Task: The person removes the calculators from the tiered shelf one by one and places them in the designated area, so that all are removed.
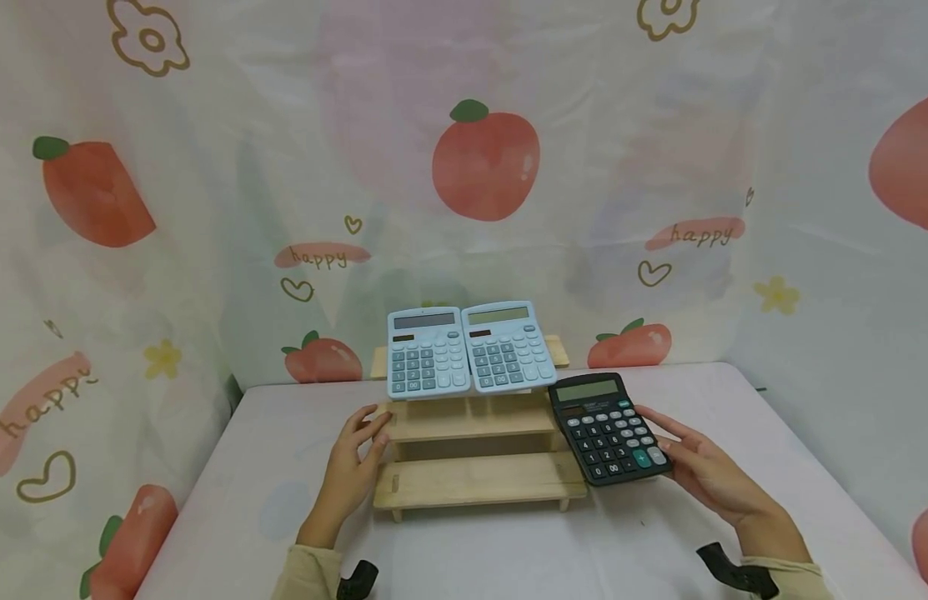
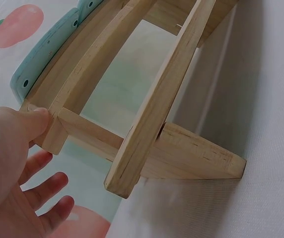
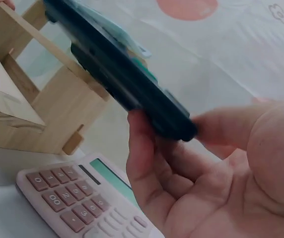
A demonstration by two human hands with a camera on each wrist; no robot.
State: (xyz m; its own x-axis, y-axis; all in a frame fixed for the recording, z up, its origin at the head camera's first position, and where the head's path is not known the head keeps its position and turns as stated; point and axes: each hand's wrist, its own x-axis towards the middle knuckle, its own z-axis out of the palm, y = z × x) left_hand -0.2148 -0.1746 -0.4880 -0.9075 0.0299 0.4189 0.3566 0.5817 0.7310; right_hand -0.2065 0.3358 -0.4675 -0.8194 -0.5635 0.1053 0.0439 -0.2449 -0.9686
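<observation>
Okay, right hand point(image 1: 707, 473) pinches a black rectangular plastic calculator with dark and grey keys point(image 1: 604, 442) by its right edge, at 3 o'clock of a pale stepped wooden rack point(image 1: 479, 485); in the right wrist view it is held up, blurred. Left hand point(image 1: 353, 467) touches the rack's end at 9 o'clock, lower fingers off the wood; pinching or just touching, can't tell. Main risk, my read: the grip is on one side only, so the black calculator could tip or slip, landing on the white-and-pink rectangular plastic calculator point(image 3: 65, 191) lying below it at 7 o'clock in the right wrist view. If it swings toward 9 it may knock the rack or the nearer of two pale blue rectangular plastic calculators point(image 1: 428, 383) at 12 o'clock; those lean side by side, touching or nearly, so one nudge might shift both. Left hand pushing hard could also skew the rack. Holders: the rack is the open-slatted one, bearing the blue pair on its upper part; exact contact hidden. Rack stands on a white-covered table point(image 1: 494, 554).
</observation>
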